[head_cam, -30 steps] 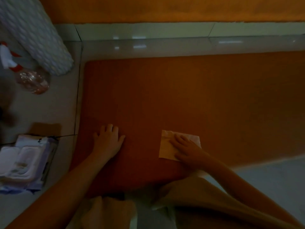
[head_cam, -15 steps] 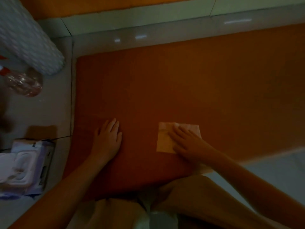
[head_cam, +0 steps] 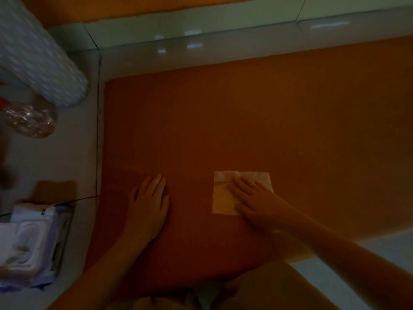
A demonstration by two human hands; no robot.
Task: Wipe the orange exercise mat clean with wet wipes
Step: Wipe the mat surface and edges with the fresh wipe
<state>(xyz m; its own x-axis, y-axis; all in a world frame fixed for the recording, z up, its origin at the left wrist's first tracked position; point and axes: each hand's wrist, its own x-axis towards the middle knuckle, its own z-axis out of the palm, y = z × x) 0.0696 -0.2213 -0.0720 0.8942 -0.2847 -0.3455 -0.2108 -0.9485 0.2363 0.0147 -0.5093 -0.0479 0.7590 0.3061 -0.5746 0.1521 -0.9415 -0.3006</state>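
Mat [head_cam: 257, 121]: orange, flat on the tiled floor [head_cam: 73, 153], filling the centre and right of the frame.
Wipe [head_cam: 223, 195]: pale square on the mat, lower centre.
Right hand [head_cam: 257, 199]: fingers straight, pressing flat on the wipe.
Left hand [head_cam: 149, 202]: flat on the mat, fingers together, holding nothing, left of the wipe.
Wipes pack [head_cam: 29, 247]: lower left, on the floor.
Bottle [head_cam: 31, 121]: clear, at the left edge.

Patterned pale roll [head_cam: 40, 63], clear bottle [head_cam: 31, 121] just beside it, tiled floor [head_cam: 73, 157]

Orange mat [head_cam: 245, 121] flat on floor; square white wipe [head_cam: 223, 198] spread on it.
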